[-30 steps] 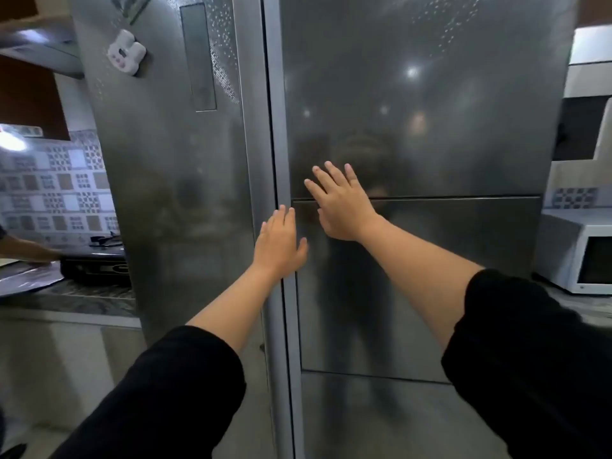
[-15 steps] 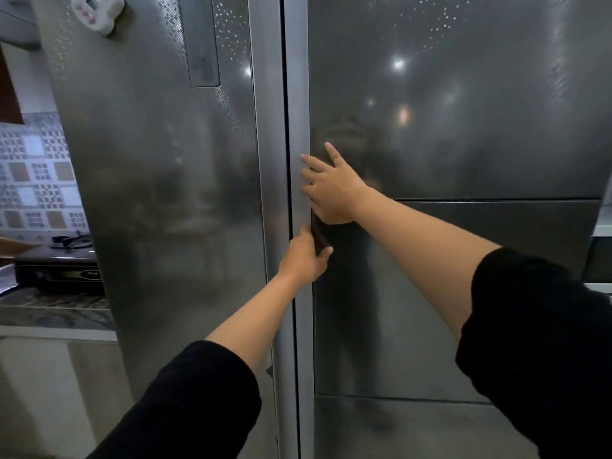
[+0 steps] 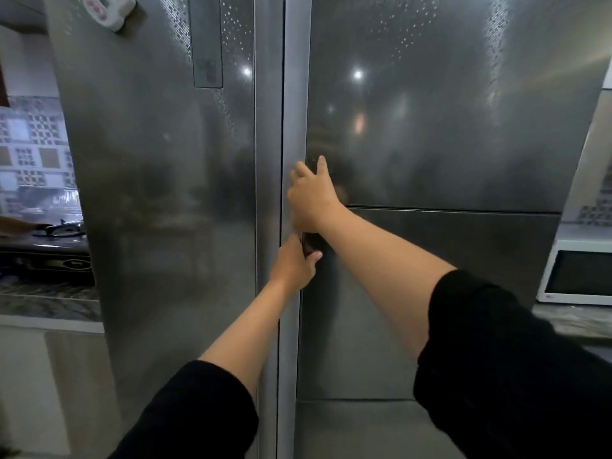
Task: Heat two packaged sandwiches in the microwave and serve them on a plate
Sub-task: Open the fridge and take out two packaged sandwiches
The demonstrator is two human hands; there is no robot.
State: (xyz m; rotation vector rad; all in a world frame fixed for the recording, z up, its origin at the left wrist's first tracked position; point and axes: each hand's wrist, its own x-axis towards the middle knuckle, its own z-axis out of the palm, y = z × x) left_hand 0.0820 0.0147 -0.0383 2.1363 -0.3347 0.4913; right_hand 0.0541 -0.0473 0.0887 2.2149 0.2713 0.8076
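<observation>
**Both hands at the inner edge of the fridge's right door**

Nearest the camera, two black sleeves (image 3: 185, 412) reach forward from the bottom of the view, bare forearms rising out of them toward the middle seam of a tall steel fridge.

The left hand (image 3: 293, 265) is the lower one. Its fingers curl round the inner edge of the right door (image 3: 447, 134), out of sight in a dark gap there, and the thumb lies across the door's front; it grips that edge. Just above it, the right hand (image 3: 309, 195) is on the same edge: its fingers hook over the edge toward the seam, with one finger lifted and lying against the door face. The two hands sit close, one above the other, nearly touching.

The left door (image 3: 159, 193) stands beside them, flush and closed, with a small white timer (image 3: 107, 8) stuck near its top.

Farther back on the right, the white microwave (image 3: 576, 270) sits on a counter beside the fridge, its door closed. On the left, a dark gas stove (image 3: 46, 250) rests on a stone counter in front of a patterned tile wall. The sandwiches and plate are not in view
</observation>
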